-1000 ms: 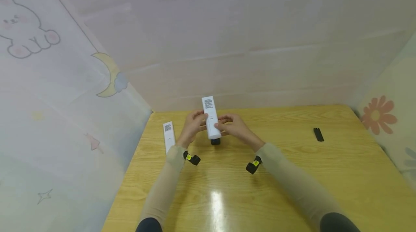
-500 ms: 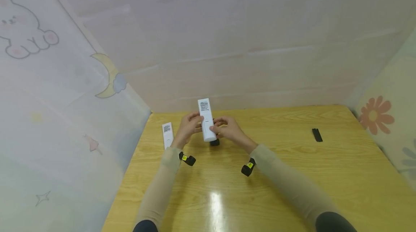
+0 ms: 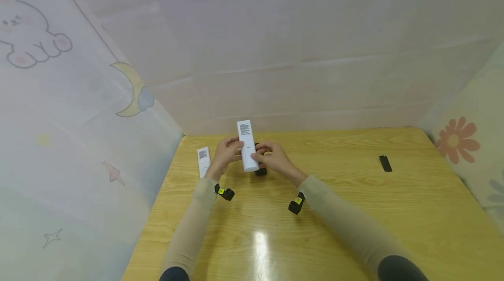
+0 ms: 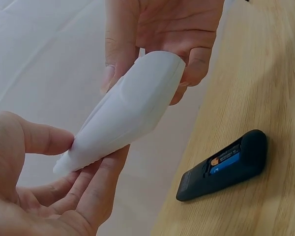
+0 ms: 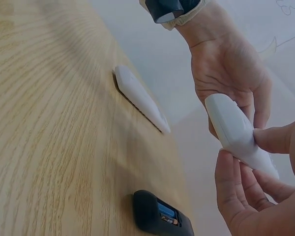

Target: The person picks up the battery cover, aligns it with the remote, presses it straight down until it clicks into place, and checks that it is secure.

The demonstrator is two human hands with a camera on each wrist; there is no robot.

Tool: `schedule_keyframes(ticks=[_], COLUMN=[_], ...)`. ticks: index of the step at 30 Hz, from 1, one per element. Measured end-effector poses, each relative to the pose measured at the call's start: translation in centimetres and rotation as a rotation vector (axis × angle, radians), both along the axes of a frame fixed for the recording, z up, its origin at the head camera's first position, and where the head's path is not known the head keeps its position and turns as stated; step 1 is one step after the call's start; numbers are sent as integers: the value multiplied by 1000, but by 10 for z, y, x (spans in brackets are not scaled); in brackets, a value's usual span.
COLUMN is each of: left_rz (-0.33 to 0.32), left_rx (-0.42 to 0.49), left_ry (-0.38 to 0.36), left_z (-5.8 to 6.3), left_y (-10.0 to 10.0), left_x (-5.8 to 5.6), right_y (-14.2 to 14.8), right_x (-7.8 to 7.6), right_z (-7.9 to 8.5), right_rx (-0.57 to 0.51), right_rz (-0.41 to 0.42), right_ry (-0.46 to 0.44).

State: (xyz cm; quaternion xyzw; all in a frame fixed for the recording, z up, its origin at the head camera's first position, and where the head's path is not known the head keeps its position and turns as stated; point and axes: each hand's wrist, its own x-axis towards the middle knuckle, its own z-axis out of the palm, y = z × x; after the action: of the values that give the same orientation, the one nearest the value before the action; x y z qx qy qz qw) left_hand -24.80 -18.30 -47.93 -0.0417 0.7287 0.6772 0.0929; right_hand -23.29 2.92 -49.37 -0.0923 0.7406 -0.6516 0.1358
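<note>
A white remote control (image 3: pixel 247 144) is raised over the table, its printed back turned up and its far end tilted upward. Thumb and fingers of my left hand (image 3: pixel 225 155) grip its left edge. From the other side my right hand (image 3: pixel 278 159) pinches the lower part, thumb on the back. In the left wrist view the same white remote (image 4: pixel 137 98) shows its rounded end between both hands. Beneath it on the table lies a black remote control (image 4: pixel 226 169), its battery compartment uncovered with batteries inside; the head view shows only part of it.
Left of my left hand a second white remote (image 3: pixel 203 160) lies on the wooden table (image 3: pixel 334 211), partly hidden by the wrist. A small black battery cover (image 3: pixel 385 163) lies far to the right. Patterned cloth walls (image 3: pixel 252 53) border the table's back and sides.
Both hands have shifted slightly left and a little nearer, carrying the white remote with them. Their hold on it looks the same, and the things on the table have stayed put.
</note>
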Motion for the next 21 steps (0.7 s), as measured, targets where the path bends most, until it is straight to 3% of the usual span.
schedule_keyframes(ticks=[15, 21], left_rz=[46, 38], left_rx=[-51, -89], left_ry=[0, 13], left_z=[0, -6], left_y=[-12, -20], left_x=[7, 9], right_y=[-20, -29], right_x=[0, 2], right_z=[-5, -12], right_rx=[-12, -26], right_rz=[-36, -36], right_ry=[-57, -35])
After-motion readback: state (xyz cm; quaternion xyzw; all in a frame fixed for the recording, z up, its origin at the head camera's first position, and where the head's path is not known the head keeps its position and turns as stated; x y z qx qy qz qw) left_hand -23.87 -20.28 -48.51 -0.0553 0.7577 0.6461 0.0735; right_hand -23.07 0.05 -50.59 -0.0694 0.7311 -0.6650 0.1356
